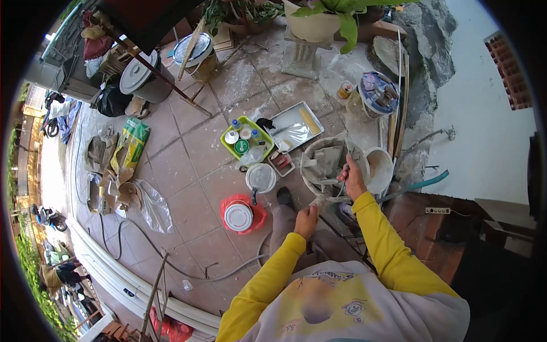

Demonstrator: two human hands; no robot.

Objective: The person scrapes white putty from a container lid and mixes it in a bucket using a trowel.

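Right hand (354, 178): In the head view I saw it curled round the handle of a grey flat tool (354, 149), blade up, over the big bucket (305, 179).
Left hand (307, 221): It was closed round a small tool with a pale end (318, 201), near the bucket's edge. I could not tell what kind.
Good tool work: It seemed best to hold both handles firmly, keep the ends over the bucket so bits fell inside, and go slowly so nothing bumped the rim.
Big bucket: Grey flat pieces (327, 157), maybe tools, lay in it. I could not see how deep it went.
White bucket (380, 168): It stood just beside the big one, stained inside.
Green tub (227, 143): It held bottles and small pots, one with a green lid (241, 146).
Paint tray (295, 135): A yellow roller (310, 121) lay in it.
Small box (286, 172): Red things (281, 162) lay inside, too small to name.
Pails with lids: One pail (261, 178) stood near the box. Another pail (238, 217) sat on a red bag (260, 215). The lids hid their insides.
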